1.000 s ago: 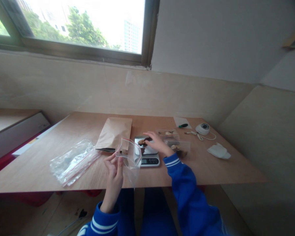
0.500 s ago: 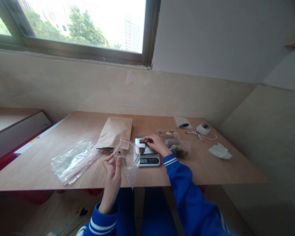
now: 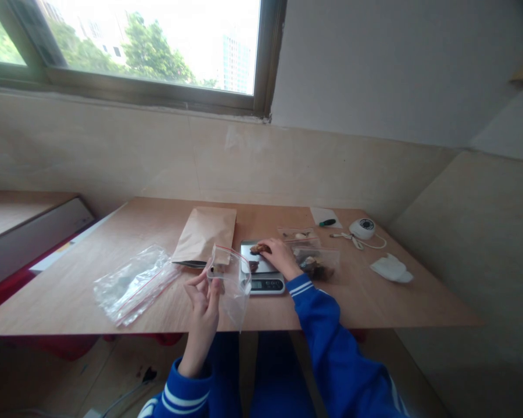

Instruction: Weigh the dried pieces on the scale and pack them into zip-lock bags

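My left hand (image 3: 204, 295) pinches a clear zip-lock bag (image 3: 233, 293) with a red seal line near its mouth, held up in front of the scale. My right hand (image 3: 280, 256) is closed on a brown, dried-looking piece (image 3: 259, 248) over the scale's metal plate. Another dark brown piece (image 3: 253, 266) lies on that plate, partly behind the bag. The digital kitchen scale (image 3: 276, 284) has a small display, too small to read. A brown kraft paper bag (image 3: 207, 232) lies behind my left hand, its dark opening toward me.
Clear zip-lock bags (image 3: 133, 284) lie at the left. Right of the scale are a filled clear bag (image 3: 326, 262) and a smaller one (image 3: 300, 235). Farther right sit a green-black tool (image 3: 328, 223) on paper, a white dome camera (image 3: 362, 229) with cable and a crumpled white cloth or tissue (image 3: 391, 269).
The zip-lock bag in my left hand has shifted slightly right and covers more of the plate's left part. My right hand stays over the scale with the brown piece.
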Tool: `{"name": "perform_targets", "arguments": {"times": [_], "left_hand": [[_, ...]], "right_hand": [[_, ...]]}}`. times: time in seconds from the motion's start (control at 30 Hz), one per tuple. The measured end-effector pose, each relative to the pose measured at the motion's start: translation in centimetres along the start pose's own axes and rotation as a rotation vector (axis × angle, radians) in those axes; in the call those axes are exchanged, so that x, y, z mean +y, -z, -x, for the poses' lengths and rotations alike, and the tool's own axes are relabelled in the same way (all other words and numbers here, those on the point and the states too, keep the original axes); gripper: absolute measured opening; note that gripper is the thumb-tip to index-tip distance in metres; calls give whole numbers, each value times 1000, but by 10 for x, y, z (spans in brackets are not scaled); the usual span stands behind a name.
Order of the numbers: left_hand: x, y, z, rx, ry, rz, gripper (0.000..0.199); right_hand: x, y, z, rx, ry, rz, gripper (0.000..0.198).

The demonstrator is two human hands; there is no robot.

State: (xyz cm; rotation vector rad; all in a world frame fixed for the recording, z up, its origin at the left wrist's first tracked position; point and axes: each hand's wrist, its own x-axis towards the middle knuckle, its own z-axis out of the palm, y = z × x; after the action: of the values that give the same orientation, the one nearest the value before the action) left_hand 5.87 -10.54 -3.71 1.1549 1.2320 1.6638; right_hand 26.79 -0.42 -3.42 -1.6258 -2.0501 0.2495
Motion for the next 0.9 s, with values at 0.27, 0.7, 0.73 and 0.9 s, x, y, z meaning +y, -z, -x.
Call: {"name": "perform_targets", "arguments": {"times": [0.27, 0.7, 0.73, 0.9], "left_hand": [[-6, -7, 2, -28, 13, -2, 40], [8, -6, 6, 14, 15, -18, 55], [8, -5, 6, 12, 17, -9, 55], [10, -2, 9, 68, 37, -13, 54]], "right_hand": [[-58, 48, 6, 84, 224, -405, 24], [-107, 75, 25, -334, 558, -610, 37], [-103, 78, 25, -316, 535, -643, 36], [-68, 59, 26, -28, 196, -520, 24]]}}
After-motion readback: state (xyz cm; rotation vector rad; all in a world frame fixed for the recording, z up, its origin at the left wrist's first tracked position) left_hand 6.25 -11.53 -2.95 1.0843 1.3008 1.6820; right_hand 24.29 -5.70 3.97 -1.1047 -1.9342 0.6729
